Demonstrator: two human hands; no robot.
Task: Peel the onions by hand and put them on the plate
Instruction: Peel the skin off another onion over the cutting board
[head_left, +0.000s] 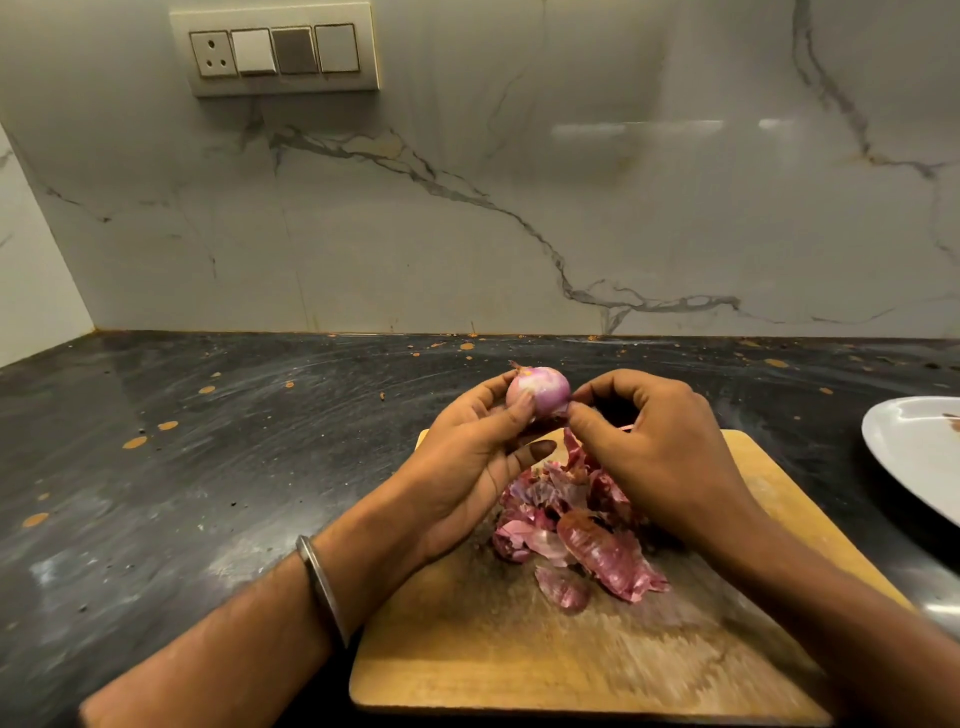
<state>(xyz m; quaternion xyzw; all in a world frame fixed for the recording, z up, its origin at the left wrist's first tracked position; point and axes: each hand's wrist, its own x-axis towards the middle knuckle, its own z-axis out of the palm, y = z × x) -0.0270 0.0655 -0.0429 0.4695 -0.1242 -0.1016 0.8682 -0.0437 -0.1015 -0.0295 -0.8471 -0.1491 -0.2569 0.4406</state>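
Observation:
A small pinkish-purple onion (543, 387) is held above the far end of a wooden cutting board (519, 639). My left hand (467, 467) grips it from the left, thumb across its front. My right hand (654, 447) pinches a strip of skin at the onion's lower right side. A heap of torn purple onion skins (576, 530) lies on the board under both hands. A white plate (914, 447) sits at the right edge of the view, cut off by the frame.
The board lies on a dark stone counter (208, 467) speckled with orange spots. A marble-patterned wall (519, 208) rises behind, with a switch panel (275, 49) at the upper left. A metal bangle (322, 587) circles my left wrist.

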